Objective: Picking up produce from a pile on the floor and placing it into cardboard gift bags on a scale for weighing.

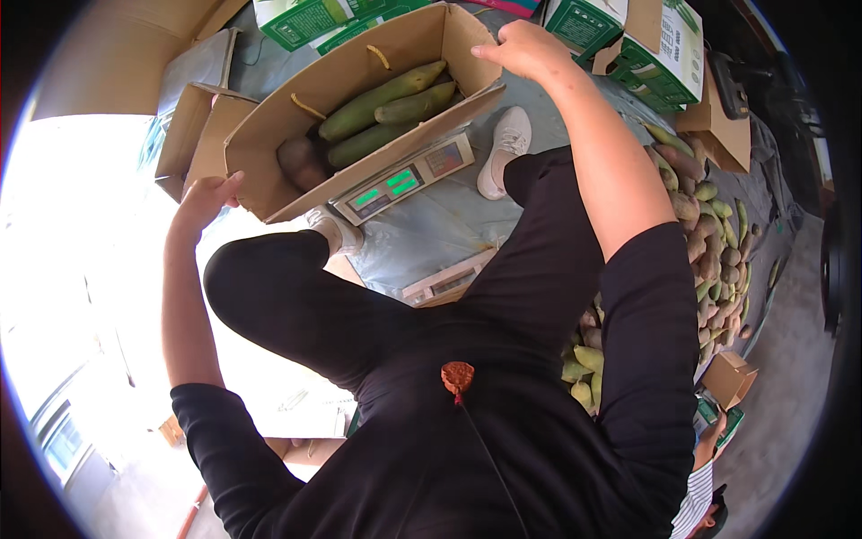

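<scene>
An open cardboard carton [260,148] stands over a digital scale [458,154] with a lit green display. Inside it lie several long green radishes [382,94], and a darker, brownish-red one [301,162] sits at its left end. My left hand [211,199] grips the carton's near left corner, thumb over the edge. At the far right end, my right hand [530,52] pinches the top of the wall with the thumb inside. Rope handle loops [379,57] hang from the carton's far wall. The outer fingers of both hands are partly hidden.
A large heap of green and reddish radishes [709,234] lies at my right. Green and white cartons [660,54] stand at the far side, with an open brown box [193,135] at left. Another person [700,503] is at the lower right beside a small carton [727,377].
</scene>
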Available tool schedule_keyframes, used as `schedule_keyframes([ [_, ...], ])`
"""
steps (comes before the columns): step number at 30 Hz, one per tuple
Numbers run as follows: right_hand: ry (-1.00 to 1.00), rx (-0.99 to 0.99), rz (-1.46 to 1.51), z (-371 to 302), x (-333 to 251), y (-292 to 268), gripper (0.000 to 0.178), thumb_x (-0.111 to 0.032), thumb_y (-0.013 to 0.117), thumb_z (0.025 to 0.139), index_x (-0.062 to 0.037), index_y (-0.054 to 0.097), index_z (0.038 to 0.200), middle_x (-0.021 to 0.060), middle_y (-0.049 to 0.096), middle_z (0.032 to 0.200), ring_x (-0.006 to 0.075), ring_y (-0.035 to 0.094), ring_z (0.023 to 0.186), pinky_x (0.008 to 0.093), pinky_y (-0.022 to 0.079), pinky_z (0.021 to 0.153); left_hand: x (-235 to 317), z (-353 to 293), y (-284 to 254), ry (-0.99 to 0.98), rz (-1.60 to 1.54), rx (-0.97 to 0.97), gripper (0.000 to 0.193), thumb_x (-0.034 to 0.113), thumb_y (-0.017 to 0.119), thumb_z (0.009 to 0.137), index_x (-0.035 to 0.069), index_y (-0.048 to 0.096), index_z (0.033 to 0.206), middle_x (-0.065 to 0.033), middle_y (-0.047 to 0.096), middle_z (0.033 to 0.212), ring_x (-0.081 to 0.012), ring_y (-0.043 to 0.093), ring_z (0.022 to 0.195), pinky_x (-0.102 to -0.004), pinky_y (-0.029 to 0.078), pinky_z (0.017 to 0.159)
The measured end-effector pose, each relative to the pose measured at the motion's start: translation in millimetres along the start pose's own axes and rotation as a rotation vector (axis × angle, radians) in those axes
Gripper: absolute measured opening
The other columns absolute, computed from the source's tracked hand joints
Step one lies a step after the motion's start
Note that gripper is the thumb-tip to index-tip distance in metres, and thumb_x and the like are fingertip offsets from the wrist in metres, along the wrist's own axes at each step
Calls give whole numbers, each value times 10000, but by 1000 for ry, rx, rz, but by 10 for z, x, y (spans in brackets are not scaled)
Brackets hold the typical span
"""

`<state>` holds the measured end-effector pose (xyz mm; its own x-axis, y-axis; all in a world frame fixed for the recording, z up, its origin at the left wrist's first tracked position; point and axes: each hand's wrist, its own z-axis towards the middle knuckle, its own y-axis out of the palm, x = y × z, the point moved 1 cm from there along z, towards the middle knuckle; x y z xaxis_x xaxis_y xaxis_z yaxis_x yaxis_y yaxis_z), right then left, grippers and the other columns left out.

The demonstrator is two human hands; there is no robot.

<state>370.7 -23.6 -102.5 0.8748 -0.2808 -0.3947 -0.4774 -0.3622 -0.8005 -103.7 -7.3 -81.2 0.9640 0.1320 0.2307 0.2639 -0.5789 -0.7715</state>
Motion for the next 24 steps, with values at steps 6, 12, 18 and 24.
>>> schedule_keyframes([
  [6, 49, 208, -120, 48, 54, 187, 536, -518, 618, 757, 13, 636, 831, 172, 624, 789, 290, 623, 753, 389, 469, 666, 219, 22, 91, 28, -80, -49, 604, 530, 549, 837, -64, 659, 819, -148, 621, 663, -211, 602, 794, -371, 413, 877],
  [12, 85, 22, -189, 141, -112, 56, 505, -479, 623, 762, -13, 666, 953, 167, 661, 918, 275, 642, 866, 393, 489, 742, 138, 111, 120, 17, -170, -136, 470, 398, 609, 832, -69, 654, 841, -112, 611, 619, -181, 591, 589, -372, 420, 869],
  [18, 218, -21, -49, 253, -71, 178, 413, -391, 603, 801, -25, 656, 984, 181, 658, 934, 302, 635, 889, 401, 487, 780, 44, 203, 186, 70, -242, -76, 296, 234, 616, 807, -58, 631, 762, -89, 577, 605, -169, 554, 499, -346, 470, 641],
  [24, 96, 169, -348, 230, -294, 186, 319, -327, 576, 809, -62, 666, 961, 163, 648, 997, 327, 608, 960, 415, 486, 816, -50, 194, 212, 64, -335, 20, 272, 221, 607, 797, -45, 638, 747, -91, 572, 579, -152, 541, 479, -314, 436, 494],
])
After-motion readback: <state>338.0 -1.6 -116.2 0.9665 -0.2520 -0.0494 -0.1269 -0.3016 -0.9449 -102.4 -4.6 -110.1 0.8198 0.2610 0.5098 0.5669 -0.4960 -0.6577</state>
